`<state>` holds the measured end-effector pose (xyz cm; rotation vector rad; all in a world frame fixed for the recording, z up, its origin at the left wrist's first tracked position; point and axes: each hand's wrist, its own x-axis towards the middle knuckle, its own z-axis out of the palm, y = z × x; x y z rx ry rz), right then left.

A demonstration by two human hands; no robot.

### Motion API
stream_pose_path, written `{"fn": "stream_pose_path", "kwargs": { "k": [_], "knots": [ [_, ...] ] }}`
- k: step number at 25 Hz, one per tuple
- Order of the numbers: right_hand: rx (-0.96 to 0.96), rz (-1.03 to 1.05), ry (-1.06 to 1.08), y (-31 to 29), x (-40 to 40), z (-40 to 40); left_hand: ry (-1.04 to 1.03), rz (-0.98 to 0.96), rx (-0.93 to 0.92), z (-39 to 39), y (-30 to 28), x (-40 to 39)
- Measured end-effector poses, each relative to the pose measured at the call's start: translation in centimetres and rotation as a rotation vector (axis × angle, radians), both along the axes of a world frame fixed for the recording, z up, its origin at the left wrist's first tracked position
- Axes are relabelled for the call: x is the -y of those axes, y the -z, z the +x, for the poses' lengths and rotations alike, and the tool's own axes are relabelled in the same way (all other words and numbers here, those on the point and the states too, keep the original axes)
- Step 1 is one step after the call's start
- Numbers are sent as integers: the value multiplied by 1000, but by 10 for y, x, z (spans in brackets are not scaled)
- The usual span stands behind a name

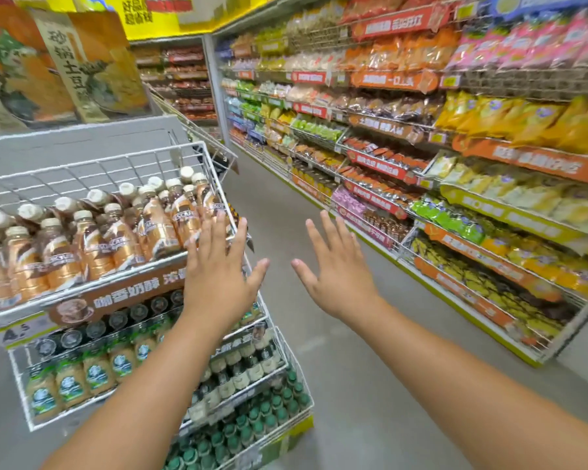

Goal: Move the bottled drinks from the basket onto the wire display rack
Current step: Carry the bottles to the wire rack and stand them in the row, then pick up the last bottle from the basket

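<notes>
A white wire display rack [123,161] stands at the left with several tiers. Its top tier holds several brown coffee bottles [92,239] with cream caps, packed in rows. Lower tiers carry dark-capped bottles [116,320], pale bottles with green labels [68,385] and green-capped bottles [252,422]. My left hand [218,276] is open, fingers spread, in front of the top tier's right front corner, holding nothing. My right hand [336,269] is open too, out over the aisle floor, apart from the rack. No basket is in view.
A long shelf wall of snack bags [455,164] runs along the right side of the aisle. Grey floor [319,351] lies between it and the rack. Large snack packs [65,62] stand above and behind the rack at the upper left.
</notes>
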<state>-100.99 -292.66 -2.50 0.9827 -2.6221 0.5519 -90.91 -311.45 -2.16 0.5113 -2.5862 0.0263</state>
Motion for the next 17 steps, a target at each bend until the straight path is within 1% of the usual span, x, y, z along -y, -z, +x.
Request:
{"fn": "stream_pose_path", "kwargs": {
  "k": [4,9,13,17],
  "knots": [
    [27,29,191,13,-89,16,175,6,31,-13,18,-72],
    [11,60,413,22,-213,41,388,6,20,-33,30,-184],
    [-8,61,570,30,-329,59,575,10,27,-49,36,-300],
    [-4,86,715,41,-460,78,687,2,54,-56,49,-429]
  ]
}}
